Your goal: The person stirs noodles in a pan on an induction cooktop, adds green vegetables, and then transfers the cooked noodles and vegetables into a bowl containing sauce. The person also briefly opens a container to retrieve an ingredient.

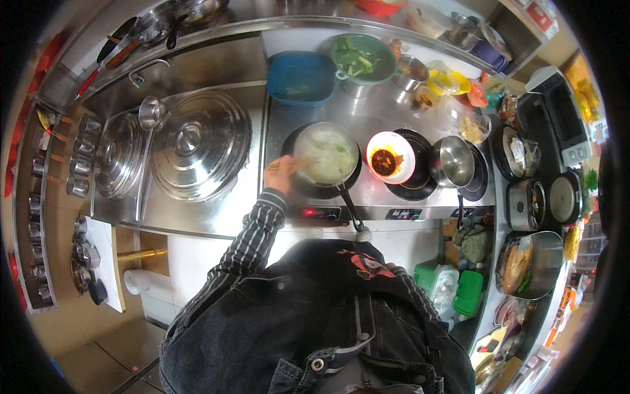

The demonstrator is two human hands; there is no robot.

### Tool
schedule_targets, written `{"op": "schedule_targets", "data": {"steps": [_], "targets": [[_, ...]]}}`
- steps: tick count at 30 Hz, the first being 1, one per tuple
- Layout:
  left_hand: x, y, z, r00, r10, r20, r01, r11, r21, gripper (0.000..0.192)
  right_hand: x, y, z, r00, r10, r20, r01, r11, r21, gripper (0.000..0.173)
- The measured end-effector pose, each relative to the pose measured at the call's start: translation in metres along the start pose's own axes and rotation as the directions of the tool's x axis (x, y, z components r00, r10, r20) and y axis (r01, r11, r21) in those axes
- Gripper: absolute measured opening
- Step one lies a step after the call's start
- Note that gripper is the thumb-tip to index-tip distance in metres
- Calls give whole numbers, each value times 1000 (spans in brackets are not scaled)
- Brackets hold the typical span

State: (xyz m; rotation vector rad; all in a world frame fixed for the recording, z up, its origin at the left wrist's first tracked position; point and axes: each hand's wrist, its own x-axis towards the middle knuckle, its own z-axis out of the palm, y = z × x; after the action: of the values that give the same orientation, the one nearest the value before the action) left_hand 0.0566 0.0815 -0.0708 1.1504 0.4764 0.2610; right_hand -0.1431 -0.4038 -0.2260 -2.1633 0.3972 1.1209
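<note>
My left hand grips wooden chopsticks, whose tips are over or in a saucepan of cloudy, whitish liquid with bits of green. The pan stands on a lit cooktop, its black handle pointing towards me. To its right a white bowl with a red rim holds a dark red, oily sauce. An empty steel saucepan stands on the burner farther right. My right hand is out of view; only its striped sleeve shows beside the apron.
Large lidded steel pots are set in the counter at left. Behind the pan are a blue plastic basin and a green colander with leafy greens. Rice cookers and a steel pot line the right counter; an overhead shelf runs along the back.
</note>
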Motion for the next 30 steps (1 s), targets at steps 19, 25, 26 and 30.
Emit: {"op": "schedule_targets", "data": {"steps": [19, 25, 26, 30], "targets": [[0, 75, 21, 997, 14, -72, -42, 914, -405, 19, 2, 13, -1, 1000, -8, -28, 8, 1000, -18, 44], [4, 61, 26, 969, 202, 141, -230, 947, 224, 18, 4, 12, 6, 1000, -12, -27, 12, 1000, -21, 45], [7, 55, 29, 962, 238, 133, -265, 931, 251, 18, 4, 12, 6, 1000, -12, -28, 11, 1000, -23, 45], [17, 34, 43, 934, 274, 229, -345, 857, 382, 16, 4, 9, 3, 1000, -15, -23, 14, 999, -35, 46]]}}
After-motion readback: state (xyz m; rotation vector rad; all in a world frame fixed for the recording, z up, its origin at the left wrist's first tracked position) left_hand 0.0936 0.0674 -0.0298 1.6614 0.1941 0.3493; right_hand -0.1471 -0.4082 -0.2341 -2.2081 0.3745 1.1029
